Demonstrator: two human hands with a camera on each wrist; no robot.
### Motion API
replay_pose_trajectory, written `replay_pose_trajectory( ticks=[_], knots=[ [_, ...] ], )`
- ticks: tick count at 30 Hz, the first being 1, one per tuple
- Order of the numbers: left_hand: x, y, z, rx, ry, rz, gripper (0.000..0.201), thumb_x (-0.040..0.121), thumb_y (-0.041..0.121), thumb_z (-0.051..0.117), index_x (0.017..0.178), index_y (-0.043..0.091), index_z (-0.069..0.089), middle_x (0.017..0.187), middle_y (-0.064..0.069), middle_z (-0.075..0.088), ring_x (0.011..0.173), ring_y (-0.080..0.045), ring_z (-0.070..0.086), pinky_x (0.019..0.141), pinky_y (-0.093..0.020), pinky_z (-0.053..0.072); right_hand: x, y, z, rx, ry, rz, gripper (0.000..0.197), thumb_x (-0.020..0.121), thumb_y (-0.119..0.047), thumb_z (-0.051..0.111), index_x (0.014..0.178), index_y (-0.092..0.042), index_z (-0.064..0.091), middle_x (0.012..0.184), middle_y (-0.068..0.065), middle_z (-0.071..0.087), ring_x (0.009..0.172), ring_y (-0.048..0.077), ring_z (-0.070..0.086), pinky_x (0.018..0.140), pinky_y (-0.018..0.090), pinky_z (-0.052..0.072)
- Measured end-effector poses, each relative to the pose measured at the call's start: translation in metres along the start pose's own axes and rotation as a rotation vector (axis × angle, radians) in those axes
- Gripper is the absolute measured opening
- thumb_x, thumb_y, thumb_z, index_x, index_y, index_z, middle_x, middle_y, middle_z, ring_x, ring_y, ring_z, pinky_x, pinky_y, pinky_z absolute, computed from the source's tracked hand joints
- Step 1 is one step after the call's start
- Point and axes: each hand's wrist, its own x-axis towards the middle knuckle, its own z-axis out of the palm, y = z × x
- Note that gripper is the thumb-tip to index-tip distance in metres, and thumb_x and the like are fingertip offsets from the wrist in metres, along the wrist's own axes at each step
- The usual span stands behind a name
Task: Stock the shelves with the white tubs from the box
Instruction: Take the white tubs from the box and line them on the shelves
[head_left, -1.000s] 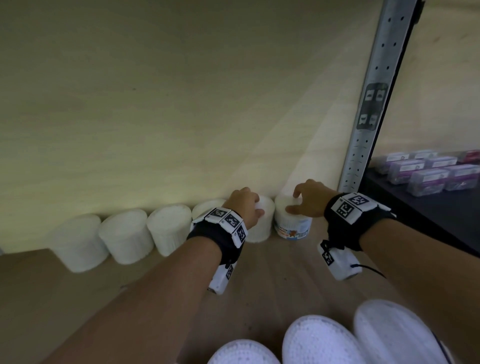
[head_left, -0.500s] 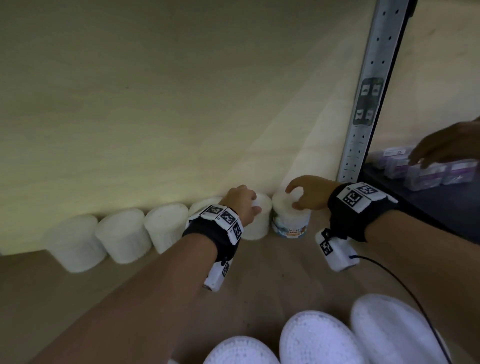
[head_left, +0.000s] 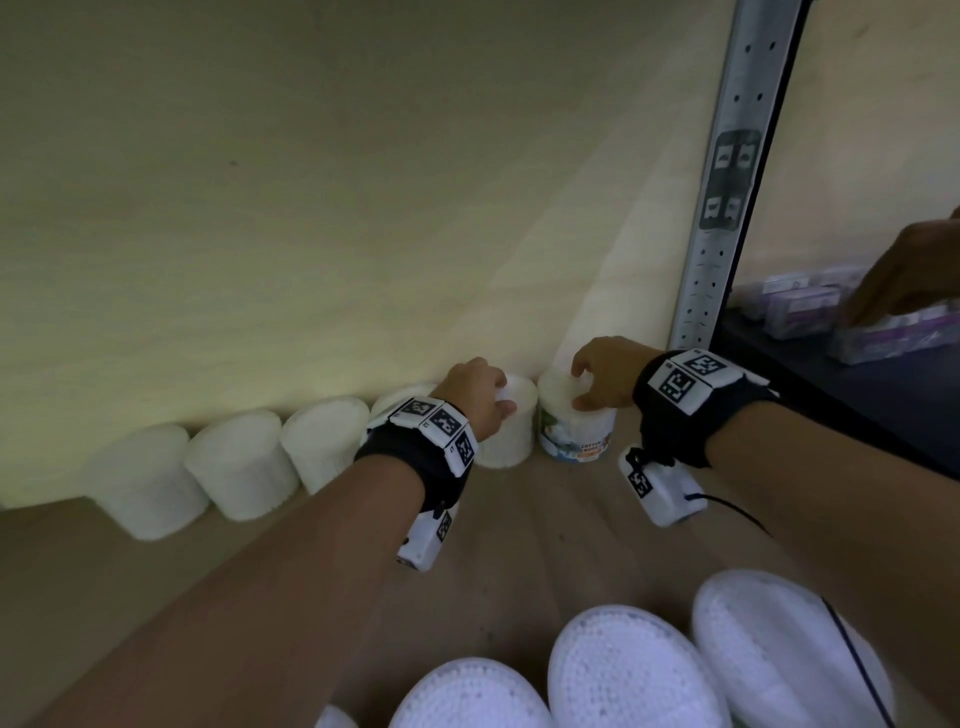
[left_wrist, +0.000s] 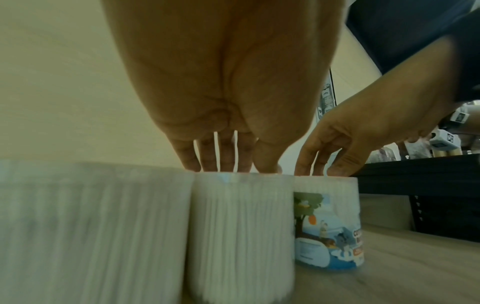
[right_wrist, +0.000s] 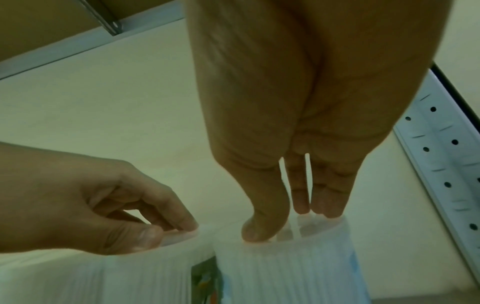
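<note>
While our left hand (head_left: 475, 397) grips the top rim of a plain tub (head_left: 511, 428) and our right hand (head_left: 605, 374) grips the rim of the labelled tub (head_left: 574, 434), both tubs stand touching at the right end of the row against the back wall, just beside the metal post (head_left: 727, 208), with bare wooden shelf (head_left: 545, 535) in front.

Upright: we see a grey perforated metal shelf post (head_left: 727, 171) at the upper right of the head view, bearing a dark label.
Neighbouring bay: right of it, a dark shelf board (head_left: 841, 395) carries purple-and-white packets (head_left: 800, 312).
Other person: someone else's hand (head_left: 909, 270) reaches over those packets at the right edge.
</note>
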Motion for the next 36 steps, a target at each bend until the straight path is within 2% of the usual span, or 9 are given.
replay_pose_trajectory(
  ticks=[4,11,20,23,25,27,30,32,36],
  knots=[
    [0.0,0.0,0.0,0.002,0.004,0.002,0.051,0.095,0.032,0.052,0.139,0.007,0.045,0.137,-0.014,0.044,0.13,-0.031,0.042,0.107,-0.037,0.036,-0.001,0.003,-0.002,-0.018,-0.022,-0.027,0.057,0.088,-0.03,0.066,0.14,-0.014,0.047,0.145,0.007,0.043,0.13,0.025,0.046,0.105,0.033,0.039],
    [-0.002,0.002,-0.001,-0.007,0.015,-0.003,0.049,0.095,0.03,0.054,0.137,0.007,0.047,0.137,-0.013,0.045,0.129,-0.03,0.043,0.107,-0.036,0.035,-0.001,0.006,-0.002,-0.047,-0.012,-0.061,0.056,0.088,-0.033,0.065,0.139,-0.016,0.049,0.145,0.006,0.043,0.131,0.025,0.045,0.107,0.035,0.038],
    [-0.004,0.004,-0.009,-0.014,-0.035,0.044,0.042,0.095,0.006,0.05,0.136,0.012,0.048,0.144,-0.009,0.044,0.133,-0.026,0.042,0.105,-0.031,0.036,-0.001,0.003,-0.002,-0.072,0.006,-0.076,0.055,0.09,-0.032,0.064,0.138,-0.011,0.05,0.143,0.007,0.045,0.129,0.025,0.048,0.104,0.031,0.04],
    [-0.005,0.006,-0.013,-0.003,-0.086,0.086,0.049,0.09,-0.005,0.047,0.135,0.015,0.047,0.145,-0.008,0.042,0.134,-0.027,0.041,0.103,-0.034,0.039,-0.001,0.001,-0.003,-0.072,-0.002,-0.06,0.053,0.088,-0.029,0.065,0.135,-0.009,0.053,0.141,0.009,0.049,0.125,0.026,0.052,0.101,0.03,0.042],
    [-0.004,0.009,-0.012,-0.033,-0.046,0.113,0.052,0.086,-0.008,0.048,0.131,0.017,0.052,0.141,-0.008,0.044,0.13,-0.028,0.043,0.103,-0.038,0.041,-0.001,-0.001,-0.002,-0.084,0.002,-0.052,0.048,0.088,-0.027,0.065,0.131,-0.005,0.058,0.135,0.011,0.055,0.121,0.027,0.057,0.098,0.03,0.046],
    [-0.003,0.013,-0.007,-0.05,0.069,0.09,0.045,0.086,0.001,0.051,0.127,0.018,0.054,0.134,-0.007,0.045,0.126,-0.029,0.045,0.101,-0.042,0.042,0.001,-0.002,-0.001,-0.113,0.0,-0.054,0.043,0.089,-0.026,0.064,0.125,-0.003,0.062,0.127,0.013,0.062,0.115,0.028,0.061,0.095,0.031,0.049],
    [-0.002,0.018,0.001,-0.002,0.209,-0.046,0.035,0.092,0.027,0.05,0.125,0.015,0.051,0.132,-0.008,0.044,0.123,-0.029,0.043,0.099,-0.043,0.041,0.003,-0.001,0.003,-0.138,0.009,-0.062,0.038,0.088,-0.025,0.064,0.119,-0.003,0.066,0.12,0.013,0.066,0.107,0.028,0.065,0.092,0.033,0.054],
    [-0.001,0.017,0.006,0.018,0.189,-0.126,0.042,0.092,0.038,0.05,0.125,0.01,0.049,0.131,-0.011,0.042,0.122,-0.031,0.042,0.097,-0.043,0.041,0.004,-0.002,0.003,-0.136,0.002,-0.057,0.039,0.088,-0.025,0.064,0.12,-0.003,0.065,0.121,0.013,0.066,0.109,0.029,0.065,0.093,0.033,0.053],
    [0.0,0.014,0.011,0.055,0.15,-0.157,0.045,0.091,0.042,0.051,0.121,0.008,0.05,0.13,-0.013,0.043,0.122,-0.032,0.041,0.097,-0.042,0.041,0.005,-0.001,0.002,-0.111,-0.012,-0.046,0.041,0.089,-0.024,0.064,0.124,-0.002,0.063,0.125,0.014,0.064,0.113,0.03,0.063,0.096,0.033,0.052]
  ],
)
